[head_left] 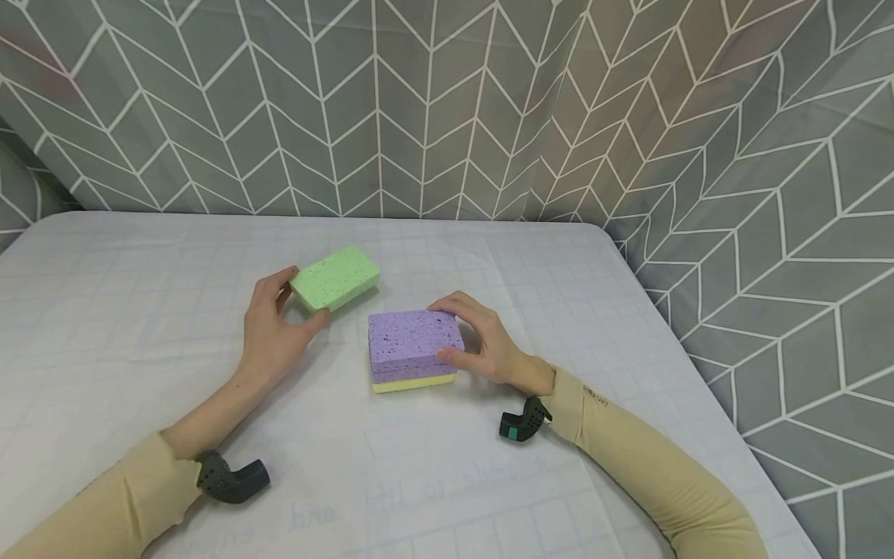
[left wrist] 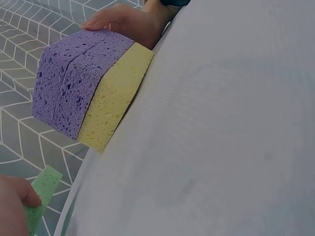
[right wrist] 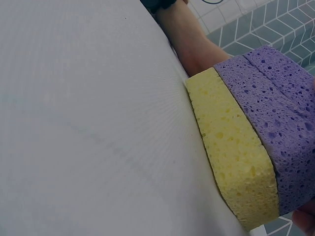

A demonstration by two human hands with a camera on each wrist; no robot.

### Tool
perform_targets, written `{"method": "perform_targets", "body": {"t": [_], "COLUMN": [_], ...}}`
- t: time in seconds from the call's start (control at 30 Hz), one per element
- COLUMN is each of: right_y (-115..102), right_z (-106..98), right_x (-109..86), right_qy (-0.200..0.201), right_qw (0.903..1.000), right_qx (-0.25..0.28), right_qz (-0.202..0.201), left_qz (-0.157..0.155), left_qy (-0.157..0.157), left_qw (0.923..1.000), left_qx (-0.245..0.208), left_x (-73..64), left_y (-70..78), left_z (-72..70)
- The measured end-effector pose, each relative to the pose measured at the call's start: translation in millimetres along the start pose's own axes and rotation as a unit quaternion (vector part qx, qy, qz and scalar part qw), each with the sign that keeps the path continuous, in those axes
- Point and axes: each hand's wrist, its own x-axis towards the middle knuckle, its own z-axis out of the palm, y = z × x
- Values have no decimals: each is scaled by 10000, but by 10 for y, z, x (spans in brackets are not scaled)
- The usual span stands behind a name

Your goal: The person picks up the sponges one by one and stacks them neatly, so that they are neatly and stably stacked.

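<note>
A green sponge (head_left: 335, 278) is pinched in my left hand (head_left: 278, 330), the thumb at its near edge and the fingers at its left end. Part of that thumb and the green sponge (left wrist: 45, 189) show in the lower left of the left wrist view. To the right, a purple sponge block (head_left: 414, 338) lies flat on a yellow sponge (head_left: 414, 383) on the table. A line runs along the purple block's side (right wrist: 266, 118). My right hand (head_left: 489, 341) grips the purple block at its right end, thumb in front and fingers behind.
A white cloth with faint grid lines and writing covers the table (head_left: 447, 458). Grey curtains (head_left: 398, 101) with white chevron lines hang behind it and along the right side. Dark wrist devices (head_left: 233, 477) sit at both beige cuffs.
</note>
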Motion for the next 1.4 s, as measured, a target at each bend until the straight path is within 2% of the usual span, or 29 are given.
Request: {"method": "perform_targets", "body": {"t": [0.3,0.77,1.4], "right_y": [0,10,19], "right_z": [1,4,-2], "right_x": [3,7,16], "right_qy": [-10,-17,2], "right_qw": [10000,10000,10000], "right_qx": [-28,-37,-28], "right_qz": [3,-22,-26], "left_qz": [213,358,726], "left_qy": [228,250,330], "left_qw": [9990,9982,9934], "left_qx": [-307,-408,-824], "left_x": [-9,-17,-19], "left_y": [-2,19,20], "left_z": [4,6,18]}}
